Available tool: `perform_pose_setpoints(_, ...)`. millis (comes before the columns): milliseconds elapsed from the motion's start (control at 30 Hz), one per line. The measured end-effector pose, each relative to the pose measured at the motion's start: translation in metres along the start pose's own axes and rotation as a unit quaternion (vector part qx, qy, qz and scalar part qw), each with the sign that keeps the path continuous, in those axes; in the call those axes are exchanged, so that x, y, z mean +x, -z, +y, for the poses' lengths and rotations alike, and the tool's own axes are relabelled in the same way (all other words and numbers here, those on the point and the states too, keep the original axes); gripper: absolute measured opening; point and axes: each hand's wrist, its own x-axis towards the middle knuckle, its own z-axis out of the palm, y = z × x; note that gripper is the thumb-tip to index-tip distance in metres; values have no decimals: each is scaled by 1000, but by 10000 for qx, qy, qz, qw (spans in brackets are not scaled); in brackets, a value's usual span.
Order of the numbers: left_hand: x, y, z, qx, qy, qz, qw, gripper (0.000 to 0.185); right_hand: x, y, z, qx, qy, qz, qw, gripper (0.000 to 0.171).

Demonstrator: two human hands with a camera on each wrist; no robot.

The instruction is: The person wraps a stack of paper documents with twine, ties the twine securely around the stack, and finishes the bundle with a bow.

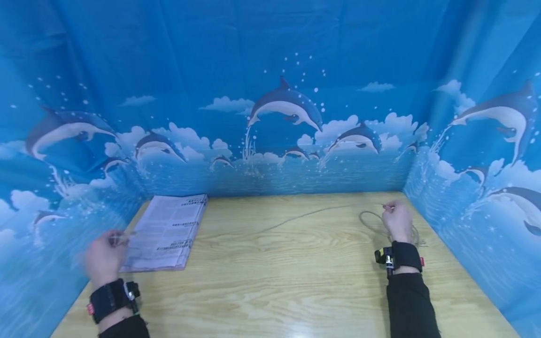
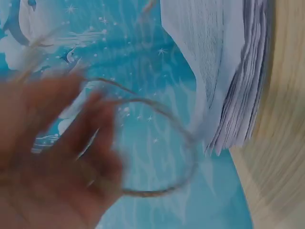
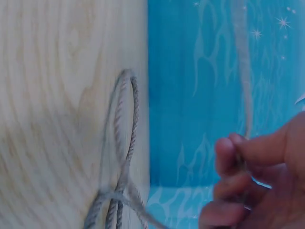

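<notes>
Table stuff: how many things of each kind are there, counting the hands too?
Hands: 2, left hand and right hand
String: 1
Paper stack: 1
Wrist bands: 2, left band and right band
Total: 6

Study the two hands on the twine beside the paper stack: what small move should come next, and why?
Probably draw the left hand over the paper stack. It pinches one end of the twine, the right hand pinches the other, and slack loops lie on the table, not yet around the stack.
</notes>
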Motion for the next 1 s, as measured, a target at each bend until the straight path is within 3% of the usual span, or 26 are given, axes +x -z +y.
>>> perform_pose_setpoints(33,1,0,0,208,-196,-523,9982,36,0,-1,2,-74,39,-135,9999,35)
perform_pose_setpoints(100,5,-3,3,479,-557,-1567,9849,42,-1,-3,3,-235,123,-452,9986,35)
perform_pose_setpoints(133,6,-5,6,517,-619,-1950,9775,46,-1,-4,3,-325,140,-656,9972,36)
perform_pose_setpoints(200,7,-9,11,601,-620,-2399,9670,52,-1,-6,0,-541,210,-1014,9932,38)
perform_pose_setpoints(267,7,-10,14,615,-629,-2443,9657,52,-1,-9,-5,-743,400,-1351,9872,41)
perform_pose_setpoints(400,4,-9,16,396,-643,-2147,9738,40,-5,-19,-23,-735,1040,-2002,9714,45)
perform_pose_setpoints(533,2,-11,23,-77,-791,-1915,9783,42,-15,-40,-41,-476,1442,-3118,9379,51)
perform_pose_setpoints(633,1,-12,30,-243,-1035,-2052,9729,51,-25,-58,-51,-681,1449,-3603,9190,55)
perform_pose_setpoints(700,0,-12,34,-218,-1193,-2376,9637,52,-31,-67,-56,-874,1285,-3600,9199,53)
perform_pose_setpoints(800,-2,-10,38,-133,-1415,-2824,9487,40,-34,-75,-57,-961,1070,-3377,9302,39)
perform_pose_setpoints(900,-2,-6,38,-300,-1392,-2772,9502,34,-32,-74,-54,-877,871,-3360,9337,34)
perform_pose_setpoints(933,-2,-5,38,-588,-1278,-2678,9532,35,-30,-72,-51,-835,807,-3403,9331,36)
perform_pose_setpoints(1000,-1,-4,35,-1697,-825,-2384,9527,38,-25,-66,-45,-782,615,-3475,9324,39)
